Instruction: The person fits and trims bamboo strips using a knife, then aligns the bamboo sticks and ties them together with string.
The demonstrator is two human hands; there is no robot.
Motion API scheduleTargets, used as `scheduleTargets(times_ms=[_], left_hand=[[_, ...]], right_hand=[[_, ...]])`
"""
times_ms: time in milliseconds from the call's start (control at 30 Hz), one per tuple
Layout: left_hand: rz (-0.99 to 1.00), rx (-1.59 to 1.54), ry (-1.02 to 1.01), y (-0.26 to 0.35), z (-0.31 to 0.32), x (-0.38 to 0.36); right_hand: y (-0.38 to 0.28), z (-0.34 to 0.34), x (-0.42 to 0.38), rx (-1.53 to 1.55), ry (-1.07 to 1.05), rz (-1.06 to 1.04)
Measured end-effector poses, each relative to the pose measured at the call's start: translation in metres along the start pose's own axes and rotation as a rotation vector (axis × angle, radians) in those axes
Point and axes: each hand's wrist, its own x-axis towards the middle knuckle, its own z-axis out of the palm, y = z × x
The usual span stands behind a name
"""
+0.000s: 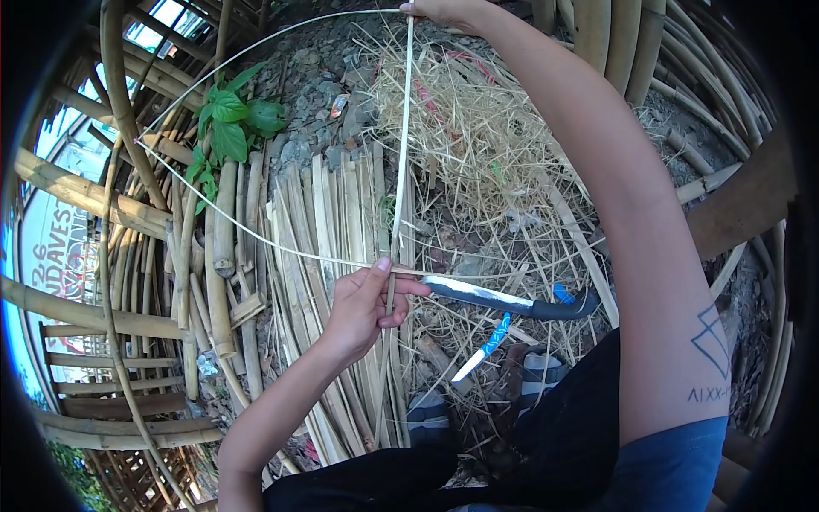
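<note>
My left hand [363,305] is closed on thin bamboo strips where they cross, thumb on top, over a row of split bamboo slats [328,205]. At the top edge my right hand [444,12] pinches the far end of a pale bamboo strip [404,136], partly cut off by the frame. A thin strip bends from there out to the left, makes a sharp corner and runs back to my left hand. A large knife with a black handle [559,309] lies just right of my left hand. Below it is a smaller blade with a blue patterned handle [495,335].
A heap of bamboo shavings [478,128] covers the ground at upper centre. Green leaves [229,119] grow among stones at upper left. Bamboo poles and framework [128,209] stand along the left, with more poles at upper right. My shoes [428,411] are at the bottom.
</note>
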Motion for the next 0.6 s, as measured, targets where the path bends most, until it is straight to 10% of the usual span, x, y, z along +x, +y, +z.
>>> scheduleTargets(times_ms=[600], left_hand=[[0.026,-0.006,0.009,-0.0025,0.0022,-0.0026]], right_hand=[[0.0037,0.0018,-0.0001,0.067,0.009,-0.013]])
